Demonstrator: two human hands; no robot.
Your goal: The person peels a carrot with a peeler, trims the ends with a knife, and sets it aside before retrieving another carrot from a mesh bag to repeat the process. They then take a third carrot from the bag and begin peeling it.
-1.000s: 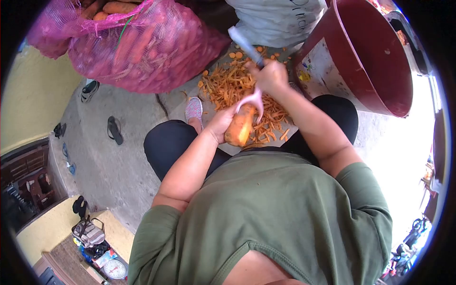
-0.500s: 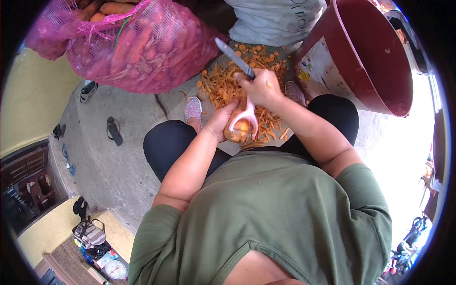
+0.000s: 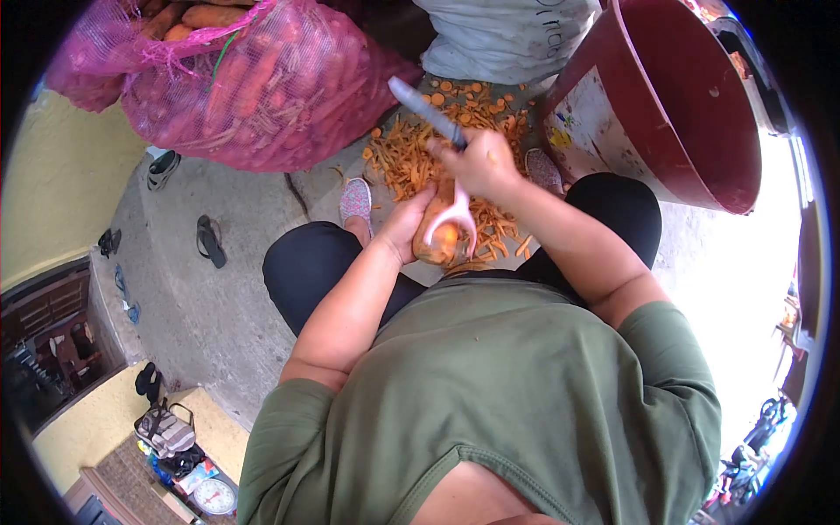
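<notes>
My left hand (image 3: 405, 229) is closed around a thick carrot (image 3: 427, 253) above my lap. A pale pink peeler (image 3: 454, 213) lies with its forked head over the carrot's near end; its handle runs up into my closed right hand (image 3: 487, 164). That same hand also grips a knife (image 3: 423, 109), whose blade points up and to the left, away from the carrot. The blade looks slightly blurred. Below my hands, orange peelings (image 3: 398, 166) and round cut slices (image 3: 473, 88) are heaped on the floor between my feet.
A pink mesh sack (image 3: 262, 105) full of carrots stands at the upper left. Beyond the peelings is a white sack (image 3: 503, 39). A large dark red tub (image 3: 652, 131) leans at the right. Flip-flops (image 3: 210, 241) lie on the concrete floor; a dial scale (image 3: 214, 496) is at lower left.
The knife tip has shifted slightly left and down as my right hand moved a little. The peeler's head is still over the carrot, and both hands keep their hold.
</notes>
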